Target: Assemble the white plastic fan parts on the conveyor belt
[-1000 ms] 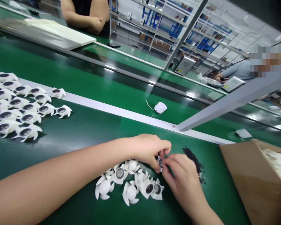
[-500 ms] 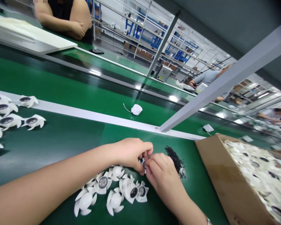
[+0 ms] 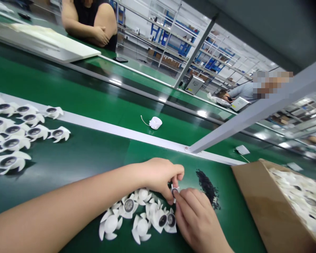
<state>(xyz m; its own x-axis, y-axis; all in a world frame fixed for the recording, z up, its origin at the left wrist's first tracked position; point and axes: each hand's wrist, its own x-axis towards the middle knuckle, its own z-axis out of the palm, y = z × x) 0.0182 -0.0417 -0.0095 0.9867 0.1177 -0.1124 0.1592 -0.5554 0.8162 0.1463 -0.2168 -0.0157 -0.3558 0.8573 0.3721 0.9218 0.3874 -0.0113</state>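
My left hand is closed on a small white fan impeller, gripping its edge between thumb and fingers. Much of the impeller is hidden by both hands. My right hand has its fingers curled, with the index fingertip pressed against the impeller's dark-lined hub. Whether a small part sits under that fingertip is hidden. Below the hands lies a loose heap of white impellers, some hub-up and some with the hollow side up. Beyond my right hand is a pile of tiny black parts on the green mat.
A cardboard box full of white impellers stands at the right. More impellers lie in rows at the left. A white cup-shaped part with a wire rests on the green conveyor. A slanted metal post rises nearby. People sit across the line.
The view has shifted, so the scene sits further right and more left-hand impellers show. My right index finger now presses on the impeller's hub; earlier the fingers were pinched at it.
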